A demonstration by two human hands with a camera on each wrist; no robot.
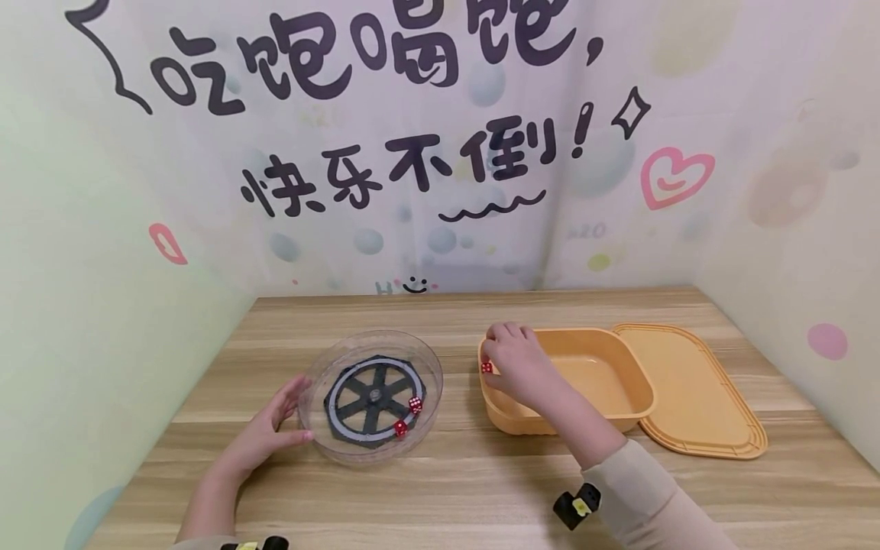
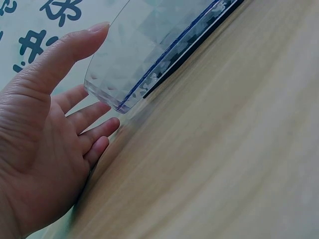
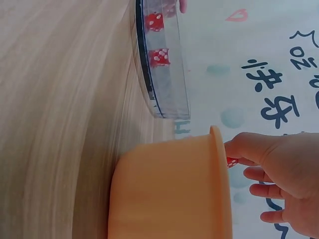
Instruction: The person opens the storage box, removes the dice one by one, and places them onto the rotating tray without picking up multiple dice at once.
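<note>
My right hand [image 1: 520, 365] pinches a red die [image 1: 486, 367] with white dots over the left end of an orange plastic box [image 1: 509, 422]. In the right wrist view the same die [image 3: 232, 162] shows between thumb and finger just past the rim. A round clear dish [image 1: 323, 447] with a dark spoked wheel pattern on its bottom stands to the left. Inside it, at the lower right, lie two more red dice, one [image 1: 415, 405] a little above the other [image 1: 401, 428]. Beside the dish's left side, my left hand [image 1: 264, 431] has its thumb and fingers spread around the wall.
A flat orange lid [image 1: 701, 393] lies on the wooden table [image 1: 440, 489], its left edge by the box's right end. Behind the table hangs a white printed cloth [image 1: 412, 252] with dark lettering. Pale walls of cloth close off both sides.
</note>
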